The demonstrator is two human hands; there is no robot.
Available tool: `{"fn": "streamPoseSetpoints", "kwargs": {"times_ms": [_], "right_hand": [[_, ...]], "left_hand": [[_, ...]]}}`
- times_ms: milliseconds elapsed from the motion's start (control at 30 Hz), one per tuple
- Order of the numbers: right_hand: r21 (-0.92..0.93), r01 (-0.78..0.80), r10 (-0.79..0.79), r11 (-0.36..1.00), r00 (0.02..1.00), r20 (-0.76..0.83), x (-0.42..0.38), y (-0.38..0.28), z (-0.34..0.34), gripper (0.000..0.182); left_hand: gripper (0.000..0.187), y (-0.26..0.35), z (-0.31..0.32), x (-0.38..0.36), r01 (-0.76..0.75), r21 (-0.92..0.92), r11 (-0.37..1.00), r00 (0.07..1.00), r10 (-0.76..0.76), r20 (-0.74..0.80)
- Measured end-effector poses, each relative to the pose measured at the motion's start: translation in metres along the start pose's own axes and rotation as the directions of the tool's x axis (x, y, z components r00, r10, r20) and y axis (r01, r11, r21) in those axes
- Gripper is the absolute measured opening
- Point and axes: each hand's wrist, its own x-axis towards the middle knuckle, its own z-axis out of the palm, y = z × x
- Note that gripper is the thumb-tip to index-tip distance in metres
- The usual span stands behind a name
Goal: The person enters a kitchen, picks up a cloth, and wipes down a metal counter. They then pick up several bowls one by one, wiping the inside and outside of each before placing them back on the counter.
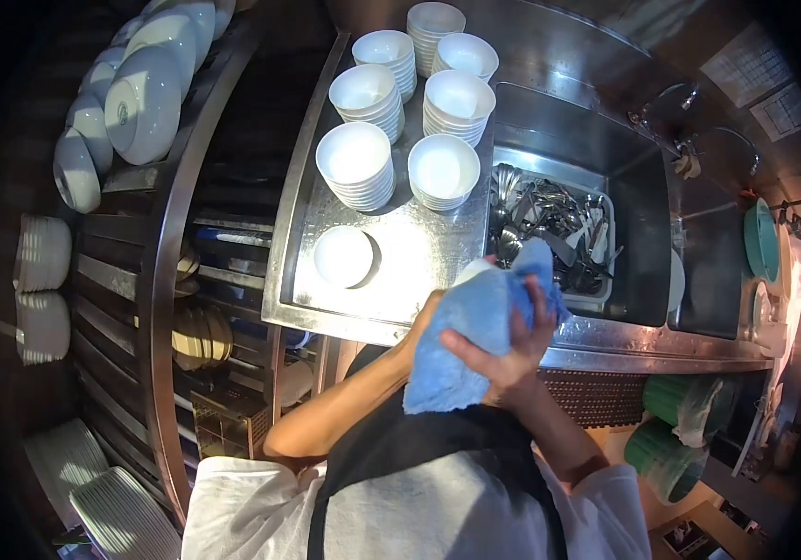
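A fluffy blue cloth (466, 341) is bunched up in front of my body, by the front edge of the steel counter. My right hand (510, 359) is closed on it from the right, thumb and fingers pressing into the folds. My left hand (426, 322) is behind the cloth on the left, its fingers mostly hidden. Between them the pale edge of a white dish (475, 269) peeks out at the top; the cloth covers the rest. On the counter to the left sits a single white bowl (343, 257), with several stacks of white bowls (355, 159) beyond it.
Right of the counter is a steel sink (638, 233) holding a white tray (608, 215) heaped with cutlery and ladles. Taps (685, 145) are mounted behind it. A slatted rack (162, 308) with plates and bowls stands at left. Green bins (666, 457) are below the sink at right.
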Motion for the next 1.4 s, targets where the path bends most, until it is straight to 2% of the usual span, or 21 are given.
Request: {"fn": "streamPoseSetpoints", "kwargs": {"times_ms": [67, 100, 133, 167, 200, 233, 267, 300, 333, 367, 467, 500, 533, 600, 700, 933, 1000, 1133, 1200, 1267, 1400], "right_hand": [[0.052, 0.085, -0.085, 0.995, 0.996, -0.001, 0.001, -0.003, 0.001, 0.033], [0.223, 0.064, -0.045, 0.973, 0.995, -0.092, 0.004, 0.0, 0.007, 0.041], [0.227, 0.071, -0.053, 0.971, 0.995, -0.086, 0.007, -0.004, 0.009, 0.041], [0.49, -0.217, 0.269, 0.844, 0.962, -0.037, 0.012, -0.011, 0.013, 0.041], [0.689, -0.452, 0.54, 0.567, 0.835, 0.104, 0.015, -0.016, 0.016, 0.043], [0.844, -0.399, 0.486, 0.359, 0.852, 0.196, -0.004, -0.007, 0.029, 0.042], [0.845, -0.402, 0.484, 0.351, 0.851, 0.204, -0.018, 0.002, 0.032, 0.042], [0.825, -0.565, 0.542, -0.025, 0.685, 0.486, -0.03, 0.012, 0.031, 0.04], [0.667, -0.632, 0.474, -0.395, 0.482, 0.737, -0.03, 0.014, 0.03, 0.038], [0.507, -0.692, 0.436, -0.515, 0.298, 0.849, -0.019, 0.015, 0.028, 0.038], [0.421, -0.717, 0.361, -0.556, 0.247, 0.899, -0.03, 0.027, 0.035, 0.037], [0.508, -0.756, 0.39, -0.412, 0.358, 0.849, -0.042, 0.028, 0.038, 0.037], [0.507, -0.756, 0.388, -0.414, 0.357, 0.85, -0.041, 0.028, 0.037, 0.037], [0.476, -0.65, 0.378, -0.592, 0.297, 0.877, -0.036, 0.025, 0.031, 0.038], [0.407, -0.671, 0.393, -0.62, 0.184, 0.901, -0.029, 0.024, 0.029, 0.04], [0.362, -0.619, 0.321, -0.697, 0.182, 0.929, -0.033, 0.029, 0.03, 0.041], [0.285, -0.546, 0.207, -0.787, 0.202, 0.957, -0.056, 0.038, 0.046, 0.041], [0.212, -0.535, 0.173, -0.818, 0.123, 0.977, -0.07, 0.036, 0.061, 0.039], [0.212, -0.571, 0.204, -0.793, 0.079, 0.976, -0.085, 0.032, 0.06, 0.038], [0.249, -0.667, 0.201, -0.702, 0.15, 0.968, -0.084, 0.03, 0.055, 0.037], [0.175, -0.721, 0.202, -0.671, 0.05, 0.978, -0.063, 0.025, 0.037, 0.04]], "left_hand": [[0.076, 0.014, 0.009, -0.012, -0.007, 0.182, 0.983, 0.999, 0.017, -0.051], [0.081, 0.014, -0.004, -0.015, -0.209, 0.324, 0.923, 0.977, 0.183, 0.109], [0.081, 0.016, -0.005, -0.017, -0.214, 0.319, 0.923, 0.976, 0.191, 0.103], [0.083, 0.019, -0.006, -0.018, -0.305, 0.48, 0.822, 0.949, 0.302, 0.087], [0.085, 0.022, -0.007, -0.019, -0.366, 0.629, 0.685, 0.91, 0.406, 0.087], [0.086, 0.016, -0.011, -0.02, -0.385, 0.695, 0.607, 0.88, 0.469, 0.078], [0.086, 0.017, -0.011, -0.024, -0.378, 0.698, 0.608, 0.881, 0.469, 0.069], [0.086, 0.018, -0.01, -0.027, -0.35, 0.83, 0.434, 0.871, 0.477, 0.117], [0.087, 0.02, -0.01, -0.029, -0.311, 0.921, 0.236, 0.864, 0.475, 0.169], [0.088, 0.019, -0.009, -0.027, -0.327, 0.915, 0.236, 0.857, 0.483, 0.182], [0.087, 0.011, -0.016, -0.027, -0.393, 0.909, 0.139, 0.826, 0.487, 0.283], [0.086, 0.008, -0.017, -0.027, -0.39, 0.908, 0.154, 0.829, 0.488, 0.273], [0.086, 0.006, -0.017, -0.027, -0.387, 0.909, 0.154, 0.83, 0.487, 0.271], [0.087, 0.002, -0.017, -0.026, -0.34, 0.934, 0.113, 0.845, 0.473, 0.25], [0.085, 0.0, -0.016, -0.023, -0.381, 0.922, 0.07, 0.82, 0.487, 0.302], [0.076, 0.005, -0.019, -0.017, -0.489, 0.872, 0.036, 0.793, 0.436, 0.427], [0.072, 0.005, -0.023, -0.014, -0.56, 0.828, 0.014, 0.754, 0.423, 0.503], [0.07, -0.001, -0.031, -0.009, -0.561, 0.827, -0.017, 0.718, 0.486, 0.497], [0.077, -0.002, -0.039, -0.009, -0.477, 0.876, -0.071, 0.701, 0.571, 0.428], [0.077, -0.002, -0.041, -0.011, -0.444, 0.892, -0.081, 0.697, 0.594, 0.401], [0.08, 0.011, -0.051, -0.018, -0.298, 0.952, -0.064, 0.742, 0.612, 0.273]]}}
